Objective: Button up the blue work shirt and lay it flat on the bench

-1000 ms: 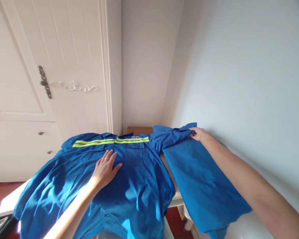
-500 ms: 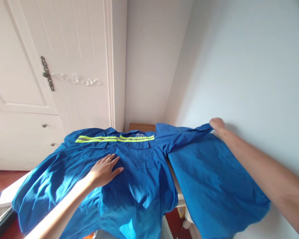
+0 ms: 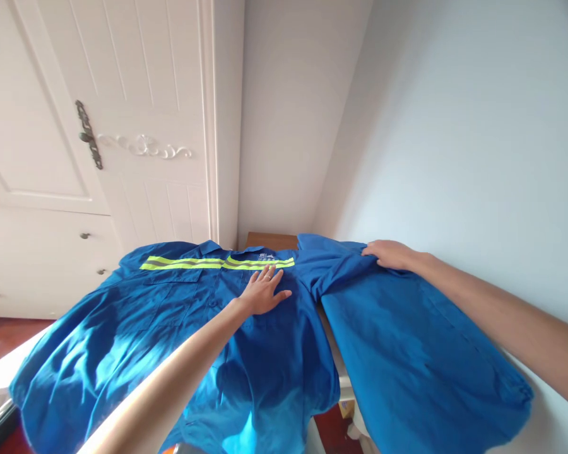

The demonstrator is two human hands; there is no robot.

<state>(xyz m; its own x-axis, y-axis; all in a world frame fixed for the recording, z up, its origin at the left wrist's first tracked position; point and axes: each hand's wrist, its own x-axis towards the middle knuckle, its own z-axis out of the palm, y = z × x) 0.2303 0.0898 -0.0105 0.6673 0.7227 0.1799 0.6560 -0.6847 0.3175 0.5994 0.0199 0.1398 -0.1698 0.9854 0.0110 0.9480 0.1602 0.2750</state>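
A blue work jacket [image 3: 170, 340] with a yellow-green and grey reflective stripe across its chest lies spread out, collar at the far side. My left hand [image 3: 264, 291] rests flat on the chest just under the stripe, fingers spread, a ring on one of them. At the upper part of the right-hand sleeve [image 3: 416, 353], my right hand [image 3: 390, 253] has its fingers curled onto the fabric. That sleeve hangs wide toward me, and its upper part is creased. The surface under the jacket is mostly covered.
A white cabinet [image 3: 161, 195] with a dark handle [image 3: 89, 135] stands at the back left. The pale wall [image 3: 464, 145] rises close on the right. A brown wooden edge [image 3: 272, 241] shows behind the collar.
My left hand has slid right and away from me across the chest. My right hand has moved left along the sleeve, toward the shoulder. The sleeve's lower end has shifted right.
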